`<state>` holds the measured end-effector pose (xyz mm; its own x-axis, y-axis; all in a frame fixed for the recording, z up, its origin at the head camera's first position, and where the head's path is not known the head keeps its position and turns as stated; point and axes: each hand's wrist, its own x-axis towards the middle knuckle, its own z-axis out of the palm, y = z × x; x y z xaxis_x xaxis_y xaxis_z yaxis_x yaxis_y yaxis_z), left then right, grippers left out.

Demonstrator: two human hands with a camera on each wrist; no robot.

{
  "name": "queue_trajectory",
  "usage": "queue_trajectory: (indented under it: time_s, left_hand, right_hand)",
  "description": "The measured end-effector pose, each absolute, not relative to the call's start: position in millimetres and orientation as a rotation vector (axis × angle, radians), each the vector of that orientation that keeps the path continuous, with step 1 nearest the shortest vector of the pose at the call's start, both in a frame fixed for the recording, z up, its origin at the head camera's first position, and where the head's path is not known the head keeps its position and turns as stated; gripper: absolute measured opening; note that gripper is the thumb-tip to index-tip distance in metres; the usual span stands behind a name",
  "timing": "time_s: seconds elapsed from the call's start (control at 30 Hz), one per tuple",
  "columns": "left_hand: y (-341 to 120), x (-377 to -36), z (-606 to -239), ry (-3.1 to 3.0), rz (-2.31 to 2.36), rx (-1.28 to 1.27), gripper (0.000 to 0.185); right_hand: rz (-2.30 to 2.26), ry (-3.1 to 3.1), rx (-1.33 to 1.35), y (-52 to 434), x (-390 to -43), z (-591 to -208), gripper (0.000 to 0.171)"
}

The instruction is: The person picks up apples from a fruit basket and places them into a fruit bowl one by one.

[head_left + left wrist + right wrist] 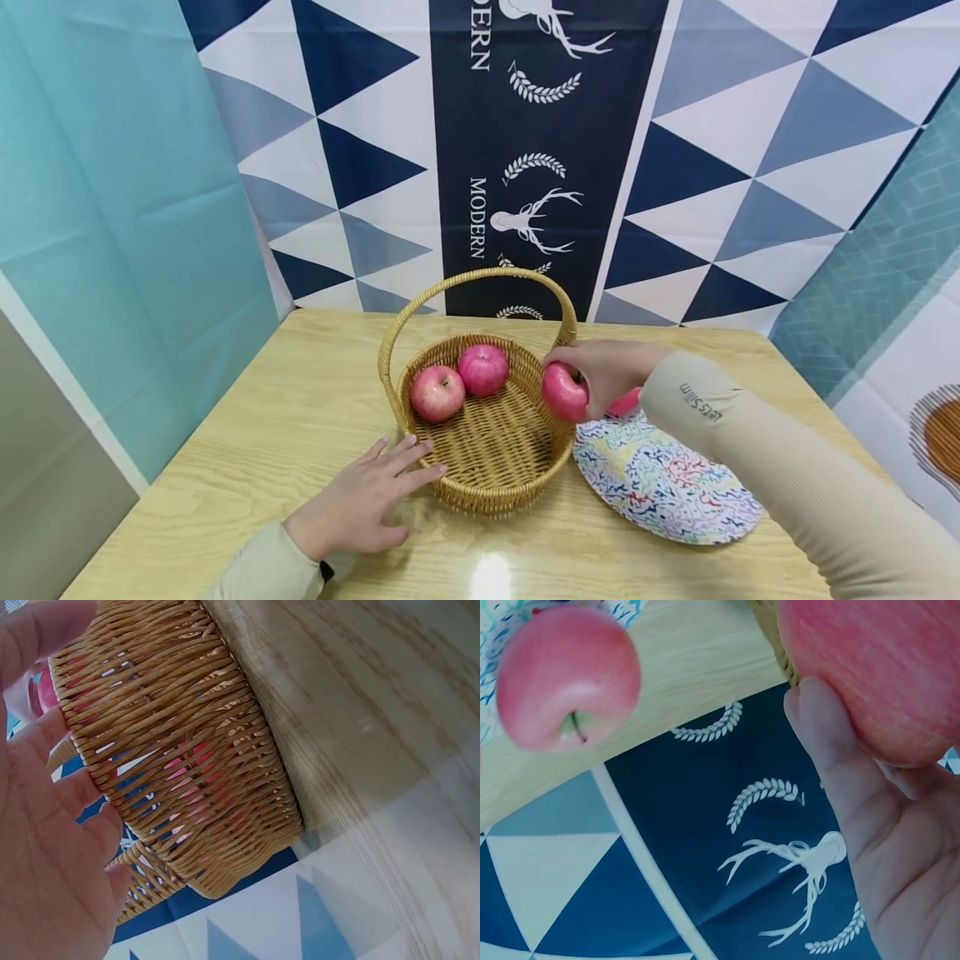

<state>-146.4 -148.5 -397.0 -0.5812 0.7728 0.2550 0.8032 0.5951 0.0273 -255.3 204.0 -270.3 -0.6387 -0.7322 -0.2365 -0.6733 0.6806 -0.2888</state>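
Observation:
A round wicker basket [487, 498] with a tall arched handle stands on the table, two pink apples inside at its left and back: one apple [438, 393] and a second apple [483, 370]. My right hand [609, 372] grips another apple [564, 392] over the basket's right rim. In the right wrist view that held apple [885, 675] fills the upper right corner. My left hand [367, 500] rests its spread, straight fingers on the basket's near left rim. The left wrist view shows those fingertips against the wicker wall [180, 750].
Right of the basket lies a colourful patterned mat [675, 483], partly under my right forearm. One more apple [568, 679] sits at its far side, mostly hidden by the hand in the head view. A patterned cloth [375, 150] hangs behind the wooden table [262, 400].

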Motion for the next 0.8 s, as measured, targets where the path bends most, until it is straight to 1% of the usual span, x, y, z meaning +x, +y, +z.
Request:
queue_trajectory:
  time_s: [0.2,0.43,0.57,0.8]
  left_hand:
    - [-148.2,-147.7,-395.3,-2.647,-0.191,-1.315,0.071]
    - [-150.2,-151.8,-391.1,-2.685,-0.177,-1.301,0.071]
    - [-150.4,-152.9,-391.4,-2.668,-0.177,-1.310,0.071]
    - [-150.3,-151.0,-396.9,-2.644,-0.157,-1.317,0.073]
  right_hand:
    - [-0.272,2.592,-0.999,220.1,-251.2,-264.6,0.080]
    - [-0.277,2.644,-1.013,237.0,-249.2,-258.0,0.079]
    - [-0.261,2.670,-0.940,246.0,-247.7,-256.9,0.081]
    - [-0.305,2.668,-0.864,268.3,-239.7,-270.9,0.081]
